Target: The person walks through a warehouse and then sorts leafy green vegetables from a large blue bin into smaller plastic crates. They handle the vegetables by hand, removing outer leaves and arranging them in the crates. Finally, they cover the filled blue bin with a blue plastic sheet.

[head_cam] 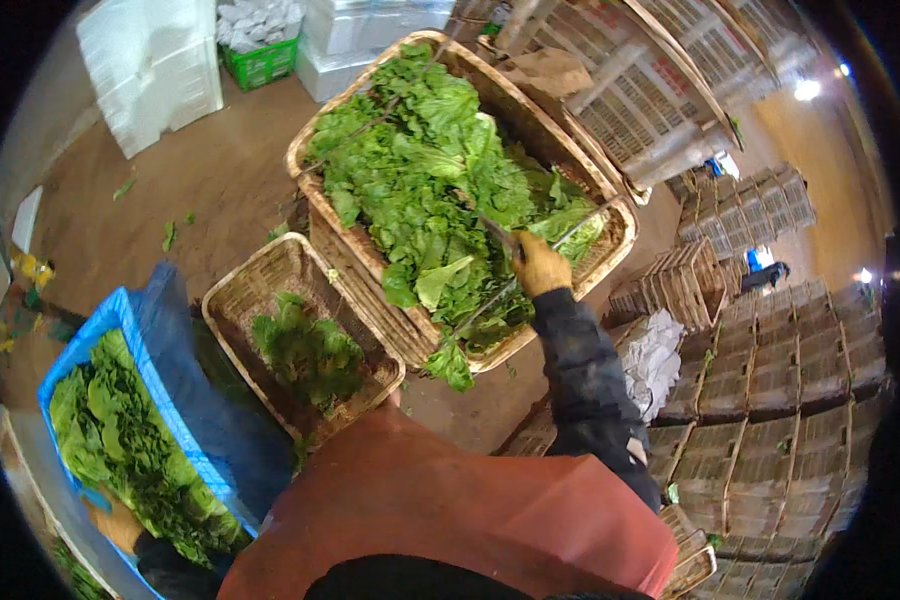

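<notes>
My right hand (pixel 541 264), in a tan glove, is closed round what looks like a knife (pixel 497 231), its dark blade pointing at the leafy lettuce (pixel 427 165) heaped in a large, dirty plastic crate (pixel 330 219). Thin cords or rods cross this crate. At the lower left, my gloved left hand (pixel 116 521) lies at the side of a container with a blue plastic liner (pixel 166 420), against the packed lettuce (pixel 112 420). Its fingers are partly hidden and blurred. Between the two containers, a smaller crate (pixel 232 279) holds loose green leaves (pixel 307 349).
White foam boxes (pixel 154 67) and a green crate (pixel 262 66) of whitish bundles stand beyond. Stacked crates (pixel 765 420) fill the right side, near crumpled white plastic (pixel 652 364). Leaf scraps (pixel 169 236) lie on the brown floor. A reddish apron (pixel 450 502) covers my front.
</notes>
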`<state>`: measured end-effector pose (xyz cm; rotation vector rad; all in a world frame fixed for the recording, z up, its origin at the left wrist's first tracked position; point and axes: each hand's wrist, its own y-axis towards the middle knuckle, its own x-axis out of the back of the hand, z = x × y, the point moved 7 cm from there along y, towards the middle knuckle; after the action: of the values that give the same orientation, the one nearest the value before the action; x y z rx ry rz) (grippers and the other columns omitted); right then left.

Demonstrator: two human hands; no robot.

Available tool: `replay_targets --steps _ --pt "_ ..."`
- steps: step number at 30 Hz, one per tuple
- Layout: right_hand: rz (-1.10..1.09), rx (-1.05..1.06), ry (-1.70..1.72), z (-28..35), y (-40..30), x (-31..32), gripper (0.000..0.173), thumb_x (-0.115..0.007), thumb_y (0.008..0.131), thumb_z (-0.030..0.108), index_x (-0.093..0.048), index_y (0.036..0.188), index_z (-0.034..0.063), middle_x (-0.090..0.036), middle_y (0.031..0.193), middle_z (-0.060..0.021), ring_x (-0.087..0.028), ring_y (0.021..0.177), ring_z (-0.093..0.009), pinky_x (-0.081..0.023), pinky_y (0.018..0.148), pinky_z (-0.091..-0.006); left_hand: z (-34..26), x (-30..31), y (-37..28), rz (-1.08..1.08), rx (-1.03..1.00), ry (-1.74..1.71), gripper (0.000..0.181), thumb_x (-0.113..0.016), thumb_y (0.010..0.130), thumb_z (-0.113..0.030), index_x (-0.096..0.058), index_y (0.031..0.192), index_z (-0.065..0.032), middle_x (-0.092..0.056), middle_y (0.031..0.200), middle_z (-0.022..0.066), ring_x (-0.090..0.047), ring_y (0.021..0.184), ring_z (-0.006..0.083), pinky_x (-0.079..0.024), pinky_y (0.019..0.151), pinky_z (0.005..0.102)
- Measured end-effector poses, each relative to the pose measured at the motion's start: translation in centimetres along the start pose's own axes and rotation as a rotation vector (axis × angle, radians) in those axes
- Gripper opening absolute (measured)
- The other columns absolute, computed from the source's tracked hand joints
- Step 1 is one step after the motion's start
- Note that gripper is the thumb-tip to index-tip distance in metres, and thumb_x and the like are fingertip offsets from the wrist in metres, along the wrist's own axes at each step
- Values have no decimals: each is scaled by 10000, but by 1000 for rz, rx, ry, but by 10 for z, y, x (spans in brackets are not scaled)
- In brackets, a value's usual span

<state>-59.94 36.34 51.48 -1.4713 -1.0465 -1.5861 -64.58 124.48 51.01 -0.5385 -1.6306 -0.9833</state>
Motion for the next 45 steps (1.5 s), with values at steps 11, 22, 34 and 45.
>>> replay_targets --steps 11,22,34,45 --pt "-159 -514 486 -174 -168 41 334 -638 911 205 -636 1220 78 -697 1021 -105 -690 886 -257 -556 744 -353 -618 55 -206 562 -1294 -1199 494 -703 856 -207 -575 1273 26 -600 1275 255 -568 1203 387 -451 1009 432" --pt "175 -611 1699 -77 -204 1 566 -577 1004 252 -366 1511 116 -660 1114 -100 -571 666 -73 -483 586 -220 -872 80 -477 2182 -735 -1850 560 -614 916 -7 -425 1428 -135 -503 1395 135 -500 1259 295 -409 1111 393" --pt "74 432 183 -5 -16 58 948 -558 808 30 11 1567 53 -680 905 -205 -682 681 -315 -550 576 -432 -662 116 -304 1250 -1148 -1197 767 -827 741 -61 -439 1403 -44 -651 1183 87 -598 1084 175 -495 924 335" --pt "602 404 1448 124 -42 -46 662 -632 957 411 -384 1466 67 -621 1278 -178 -585 1187 -240 -468 979 -342 -535 32 -226 1209 -464 -1532 374 -567 978 -141 -522 1330 -21 -637 1158 64 -598 1030 151 -484 903 310"
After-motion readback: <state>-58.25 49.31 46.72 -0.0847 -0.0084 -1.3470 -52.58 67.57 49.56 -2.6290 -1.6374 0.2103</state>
